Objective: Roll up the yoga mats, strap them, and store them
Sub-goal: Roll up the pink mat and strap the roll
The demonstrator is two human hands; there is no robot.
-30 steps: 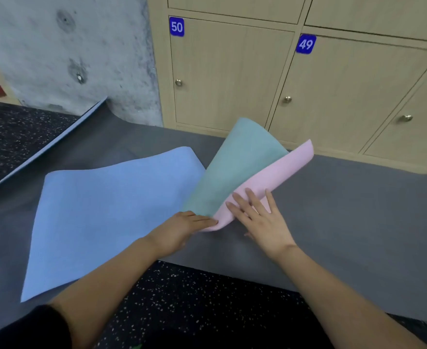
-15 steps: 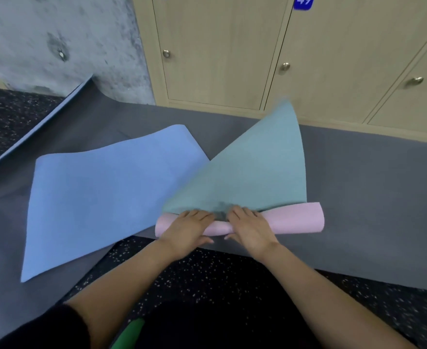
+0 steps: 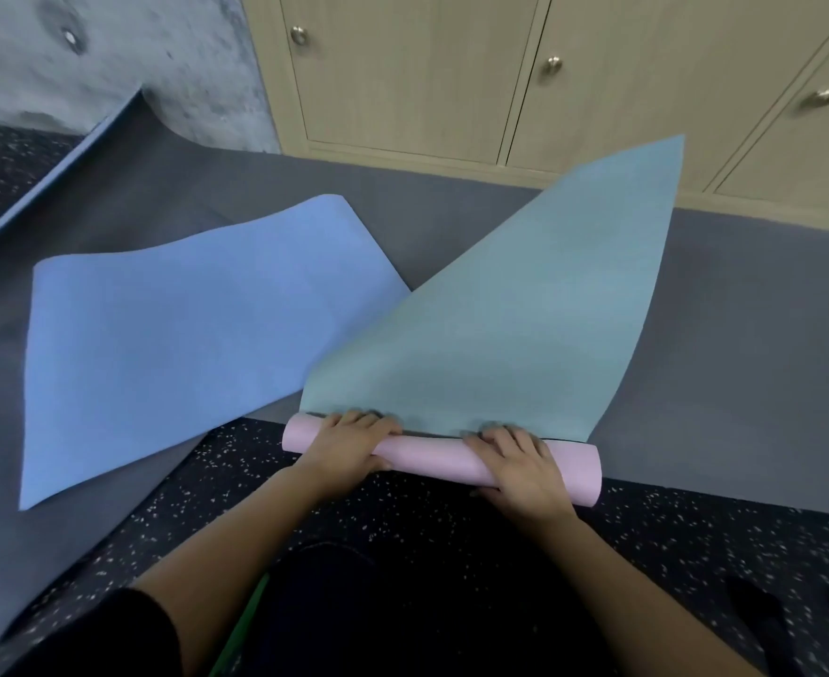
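A yoga mat, teal point(image 3: 515, 324) on its upper face and pink beneath, lies partly rolled in front of me. The pink roll point(image 3: 432, 454) rests at the near edge of a grey floor mat point(image 3: 725, 364). My left hand point(image 3: 349, 444) grips the roll near its left end, fingers curled over the top. My right hand point(image 3: 517, 464) grips it toward the right end the same way. The unrolled teal part stretches away toward the lockers. A blue yoga mat point(image 3: 173, 344) lies flat to the left, its corner tucked under the teal mat.
Wooden lockers point(image 3: 451, 70) with round knobs stand along the far side. A concrete wall point(image 3: 109, 56) is at the back left. Another grey mat edge point(image 3: 55, 163) curls up against the wall. Black speckled flooring point(image 3: 695, 544) lies near me.
The pink edge was folded over and has become a thicker roll. Both hands have spread apart along it, and the view has moved closer.
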